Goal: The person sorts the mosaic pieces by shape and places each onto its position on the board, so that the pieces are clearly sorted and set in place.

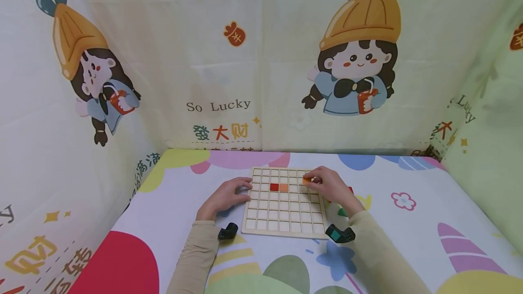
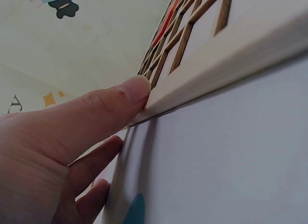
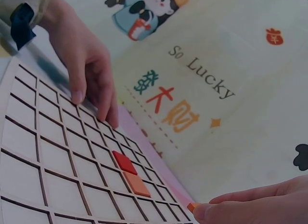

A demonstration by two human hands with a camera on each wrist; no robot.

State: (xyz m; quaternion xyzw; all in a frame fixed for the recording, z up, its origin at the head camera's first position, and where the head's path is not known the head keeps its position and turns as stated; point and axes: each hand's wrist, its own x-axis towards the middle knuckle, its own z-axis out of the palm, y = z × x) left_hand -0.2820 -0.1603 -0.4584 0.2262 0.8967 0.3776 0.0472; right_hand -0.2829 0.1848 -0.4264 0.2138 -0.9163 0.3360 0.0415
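A wooden grid board lies flat on the table, its square cells bordered by thin raised strips. A red square tile and a light orange tile sit side by side in cells of one upper row. My right hand pinches another orange tile between thumb and fingers, over the board's upper right part; the fingers hide much of it. At the left edge, my left hand touches the board with fairly straight fingers, the thumb tip against the rim.
Partly behind the right wrist, a green piece and a bit of red show on the table right of the board. A printed cloth walls the back and sides. Each wrist carries a black device.
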